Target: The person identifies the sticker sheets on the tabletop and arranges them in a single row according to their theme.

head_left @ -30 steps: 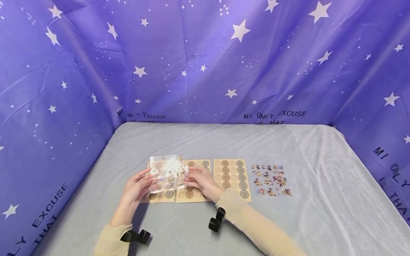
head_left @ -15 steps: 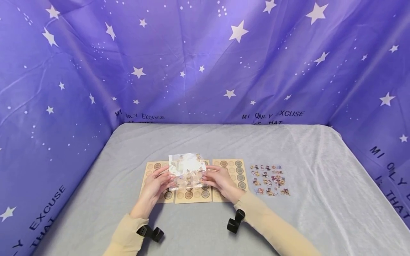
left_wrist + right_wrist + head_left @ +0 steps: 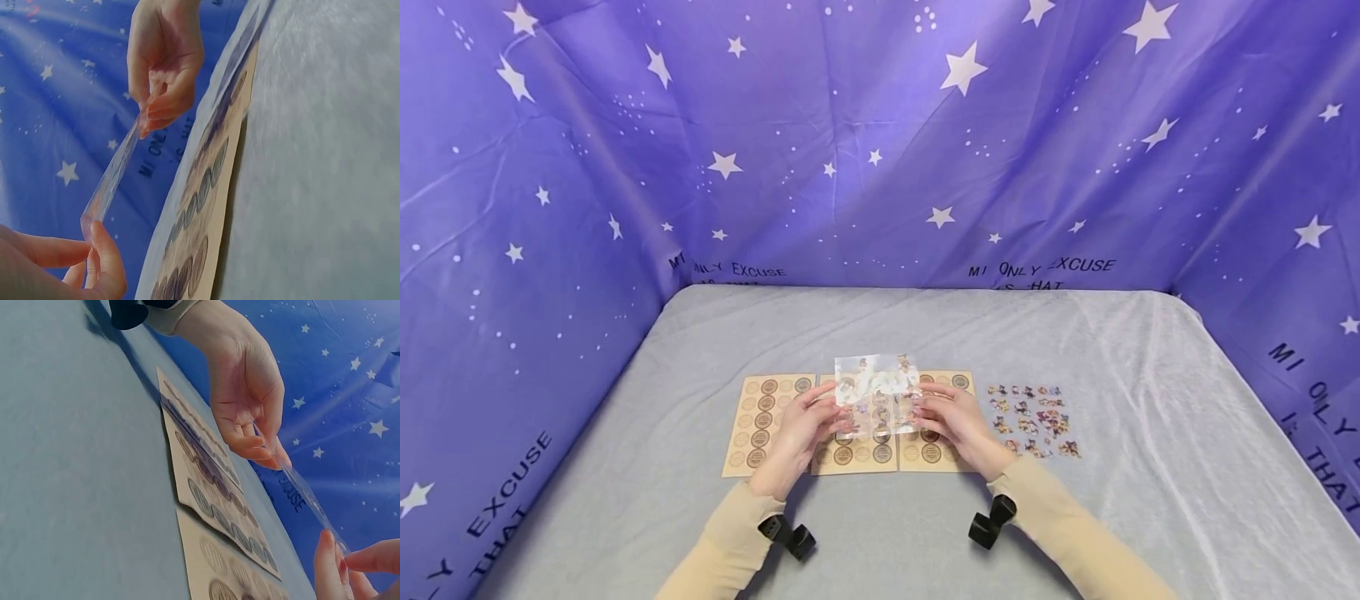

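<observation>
A clear sticker sheet (image 3: 877, 383) with small cartoon figures is held up above the table, its surface catching the light. My left hand (image 3: 802, 429) pinches its left edge between thumb and fingers, and my right hand (image 3: 958, 421) pinches the right edge. In the left wrist view the sheet (image 3: 114, 172) is seen nearly edge-on, tilted and apart from the table. Below it lie three tan sheets of round stickers: a left one (image 3: 739, 425), a middle one (image 3: 853, 467) partly hidden by the clear sheet and left hand, and a right one (image 3: 912, 463) partly behind the right hand.
Another clear sheet of cartoon stickers (image 3: 1030, 423) lies flat to the right of the tan sheets. A grey cloth (image 3: 1157, 433) covers the table. Purple star-printed curtains (image 3: 880, 150) stand behind it and at both sides.
Both hands have carried the clear sticker sheet rightward, from above the left tan sheet to above the middle and right ones. The sheets on the table have stayed put.
</observation>
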`<control>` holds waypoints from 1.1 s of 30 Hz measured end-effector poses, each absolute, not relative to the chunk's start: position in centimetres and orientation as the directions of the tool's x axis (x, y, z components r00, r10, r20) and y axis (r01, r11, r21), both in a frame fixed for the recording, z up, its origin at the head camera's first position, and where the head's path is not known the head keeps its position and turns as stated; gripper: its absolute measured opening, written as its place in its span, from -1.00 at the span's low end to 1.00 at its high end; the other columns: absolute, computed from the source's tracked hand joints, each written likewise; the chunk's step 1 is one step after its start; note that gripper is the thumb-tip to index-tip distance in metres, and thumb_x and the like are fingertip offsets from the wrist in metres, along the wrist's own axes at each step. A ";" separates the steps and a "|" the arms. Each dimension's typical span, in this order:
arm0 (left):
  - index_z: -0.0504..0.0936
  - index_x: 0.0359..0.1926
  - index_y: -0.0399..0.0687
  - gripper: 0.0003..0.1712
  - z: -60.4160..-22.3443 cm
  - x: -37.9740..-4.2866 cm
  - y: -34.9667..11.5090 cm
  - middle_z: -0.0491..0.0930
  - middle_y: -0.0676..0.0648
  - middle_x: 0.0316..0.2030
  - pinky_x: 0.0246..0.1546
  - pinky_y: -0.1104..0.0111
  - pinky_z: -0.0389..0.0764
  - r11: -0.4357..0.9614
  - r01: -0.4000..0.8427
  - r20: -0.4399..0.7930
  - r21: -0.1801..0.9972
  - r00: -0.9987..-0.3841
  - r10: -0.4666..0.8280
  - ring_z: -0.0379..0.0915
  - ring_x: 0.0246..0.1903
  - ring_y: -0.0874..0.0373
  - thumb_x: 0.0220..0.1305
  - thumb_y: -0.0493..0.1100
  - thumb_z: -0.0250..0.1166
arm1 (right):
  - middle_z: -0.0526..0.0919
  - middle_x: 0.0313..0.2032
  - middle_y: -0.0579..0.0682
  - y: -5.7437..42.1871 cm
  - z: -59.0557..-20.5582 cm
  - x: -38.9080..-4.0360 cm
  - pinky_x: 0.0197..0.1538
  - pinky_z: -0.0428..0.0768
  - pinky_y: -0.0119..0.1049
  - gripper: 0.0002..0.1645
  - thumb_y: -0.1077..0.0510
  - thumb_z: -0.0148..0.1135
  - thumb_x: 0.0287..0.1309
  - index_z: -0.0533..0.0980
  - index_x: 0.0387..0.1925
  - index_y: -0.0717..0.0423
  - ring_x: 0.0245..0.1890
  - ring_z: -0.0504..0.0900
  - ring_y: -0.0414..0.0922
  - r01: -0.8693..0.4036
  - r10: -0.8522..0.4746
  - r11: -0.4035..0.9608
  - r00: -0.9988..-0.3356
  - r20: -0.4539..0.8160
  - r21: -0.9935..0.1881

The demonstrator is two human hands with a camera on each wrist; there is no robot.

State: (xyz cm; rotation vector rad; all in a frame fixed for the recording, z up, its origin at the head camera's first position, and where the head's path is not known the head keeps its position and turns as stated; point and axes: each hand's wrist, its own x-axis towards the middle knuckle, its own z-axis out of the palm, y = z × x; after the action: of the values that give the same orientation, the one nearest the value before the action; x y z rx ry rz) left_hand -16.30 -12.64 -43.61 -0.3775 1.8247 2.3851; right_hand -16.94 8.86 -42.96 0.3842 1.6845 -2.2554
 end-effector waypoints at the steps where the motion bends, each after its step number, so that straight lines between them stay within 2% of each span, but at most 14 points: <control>1: 0.32 0.10 -0.43 -0.50 -43.6 -16.4 -12.3 0.54 -0.01 -0.57 -0.48 0.49 0.59 -0.271 -0.241 -0.263 0.932 -0.964 -0.049 0.54 -0.52 0.23 0.06 -0.56 -0.01 | 0.56 -0.49 0.03 9.2 -42.9 -16.9 -0.31 0.61 -0.38 -0.51 0.46 0.00 0.03 0.31 0.08 0.38 -0.53 0.57 -0.22 0.393 -0.079 -0.265 -0.919 -0.387 -0.881; 9: 0.30 0.10 -0.45 -0.49 -43.6 -16.5 -9.8 0.51 -0.02 -0.52 -0.42 0.43 0.61 -0.306 -0.256 -0.271 0.917 -0.963 -0.007 0.54 -0.50 0.22 0.05 -0.58 -0.01 | 0.58 -0.49 -0.01 11.8 -42.8 -16.6 -0.31 0.61 -0.42 -0.46 0.44 -0.01 0.07 0.22 0.14 0.42 -0.53 0.57 -0.25 0.394 -0.046 -0.251 -0.917 -0.396 -0.884; 16: 0.34 0.11 -0.37 -0.52 -43.5 -16.8 -7.8 0.55 -0.02 -0.47 -0.38 0.43 0.61 -0.285 -0.267 -0.274 0.921 -0.962 0.016 0.53 -0.47 0.24 0.10 -0.52 0.02 | 0.58 -0.50 -0.04 14.0 -42.5 -16.3 -0.27 0.60 -0.41 -0.42 0.43 -0.01 0.08 0.14 0.18 0.44 -0.51 0.57 -0.26 0.383 -0.047 -0.254 -0.922 -0.384 -0.888; 22: 0.34 0.11 -0.36 -0.50 -43.4 -17.1 -6.0 0.58 -0.21 -0.27 -0.35 0.42 0.60 -0.276 -0.277 -0.276 0.920 -0.960 0.041 0.51 -0.48 0.27 0.09 -0.53 0.04 | 0.62 -0.47 -0.04 15.8 -42.3 -16.0 -0.25 0.60 -0.39 -0.40 0.44 -0.03 0.08 0.11 0.19 0.44 -0.50 0.58 -0.25 0.379 -0.045 -0.274 -0.923 -0.382 -0.884; 30: 0.38 0.09 -0.33 -0.52 -43.7 -17.5 -3.5 0.61 -0.15 -0.34 -0.37 0.41 0.61 -0.288 -0.285 -0.279 0.914 -0.958 0.062 0.52 -0.48 0.25 0.09 -0.53 0.03 | 0.61 -0.46 -0.06 18.3 -42.2 -15.7 -0.21 0.59 -0.38 -0.39 0.42 -0.04 0.10 0.08 0.21 0.44 -0.47 0.58 -0.25 0.368 -0.042 -0.271 -0.927 -0.372 -0.889; 33: 0.37 0.09 -0.35 -0.52 -43.7 -17.7 -2.4 0.60 -0.17 -0.34 -0.37 0.42 0.61 -0.301 -0.292 -0.284 0.908 -0.956 0.072 0.51 -0.50 0.27 0.08 -0.55 0.02 | 0.62 -0.48 -0.05 19.4 -42.2 -15.5 -0.22 0.59 -0.37 -0.48 0.44 -0.05 0.11 0.17 0.15 0.40 -0.46 0.59 -0.25 0.351 -0.046 -0.304 -0.934 -0.355 -0.885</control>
State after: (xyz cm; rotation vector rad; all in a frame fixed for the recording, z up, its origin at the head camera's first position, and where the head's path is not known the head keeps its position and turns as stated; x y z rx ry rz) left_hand -17.65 -2.38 -43.67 -0.2775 1.7017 2.3485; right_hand -15.47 19.42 -42.19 0.3863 1.6804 -2.3213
